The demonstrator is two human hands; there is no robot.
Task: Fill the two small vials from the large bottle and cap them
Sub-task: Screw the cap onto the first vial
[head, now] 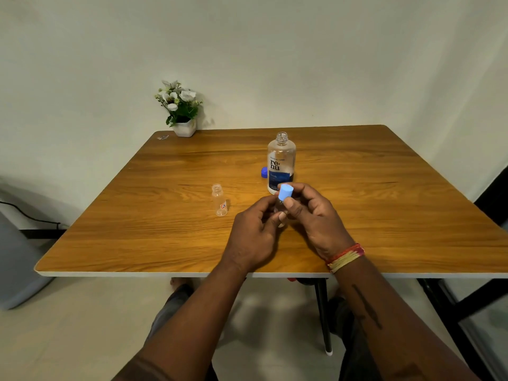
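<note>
Seen from the head camera, both hands meet over the middle of the wooden table (pixel 165 243), a little nearer the front edge than the back. The left hand (pixel 255 237) is curled around the lower body of a small clear vial (pixel 280 209), thumb and fingers closed on it so that most of the glass is hidden. The right hand (pixel 316 215) pinches a light blue cap (pixel 286 192) between thumb and forefinger at the top of that vial; the cap sits tilted, and whether it is seated on the neck or only resting against it cannot be told. A band of red and yellow thread (pixel 346 257) circles the right wrist.

Just behind the hands stands the large bottle (pixel 281 160), upright, clear, with a dark blue label and its threaded neck open. Its dark blue cap (pixel 264 172) lies on the table touching or just beside the bottle's left side. How much liquid the bottle holds is hard to read.

To the left of the hands, apart from them, the second small vial (pixel 219 200) stands upright and uncapped, with a small red and white sticker low on its side; it looks empty, though this is not certain.

At the far left corner of the table a white pot of white flowers (pixel 180 108) stands against the wall
</note>
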